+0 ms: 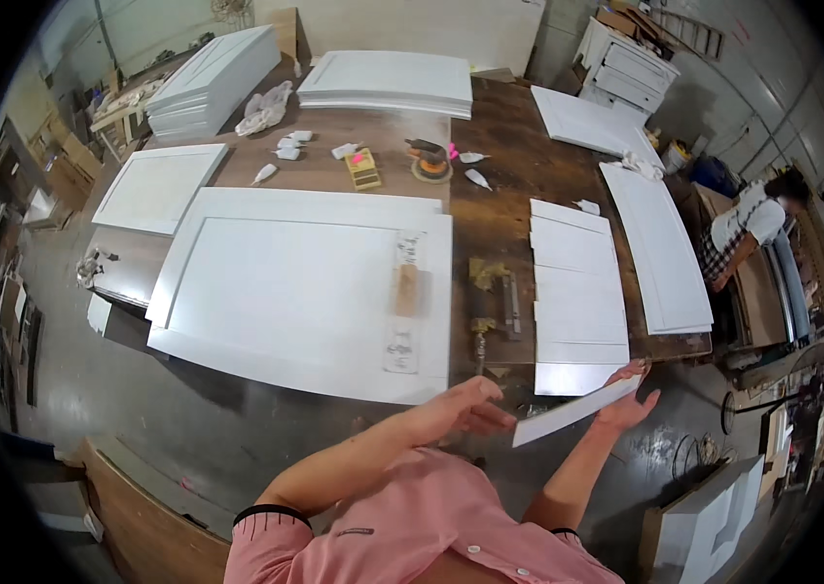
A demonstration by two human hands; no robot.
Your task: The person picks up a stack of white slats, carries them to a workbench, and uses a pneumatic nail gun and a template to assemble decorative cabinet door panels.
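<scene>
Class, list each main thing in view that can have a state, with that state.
Narrow white board: held, tilted
Right hand: closed on board's end
Left hand: loosely open; contact unclear
Large white door panel: lying flat
Wood block: resting on that panel
Orange sander: pad down
Nozzle bottle: on its side
Back panels: stacked flat

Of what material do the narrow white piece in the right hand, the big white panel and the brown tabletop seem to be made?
Narrow white piece: perhaps painted wood or fibreboard; even white face, crisp edges, core hidden.
Big white panel: likely similar; smooth coat, soft sheen.
Brown tabletop: probably wood, worn; blotchy dark stains.
</scene>
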